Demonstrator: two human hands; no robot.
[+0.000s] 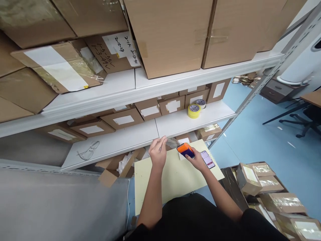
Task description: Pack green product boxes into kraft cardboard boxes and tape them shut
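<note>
My left hand (157, 151) is raised over the left part of a cream board (160, 184), its fingers pinched on a clear plastic bag (172, 143). The bag stretches right toward a small orange and dark purple box (185, 149). Around the lower edge of this box closes my right hand (197, 161), with the thumb on its near face. Whether the box's far end sits inside the bag's mouth, I cannot tell. Just right of my right hand, a phone (207, 159) with a lit screen lies on the board. Part of a white paper (181, 156) shows behind the box.
Labelled cartons (124, 119) line the middle shelf (173, 124), with yellow tape (194, 111), a clear tape roll (201, 103) and glasses (89, 150). Large cartons (170, 36) fill the shelf above. An open carton (120, 164) stands left of the board; taped boxes (283, 202) are stacked at right.
</note>
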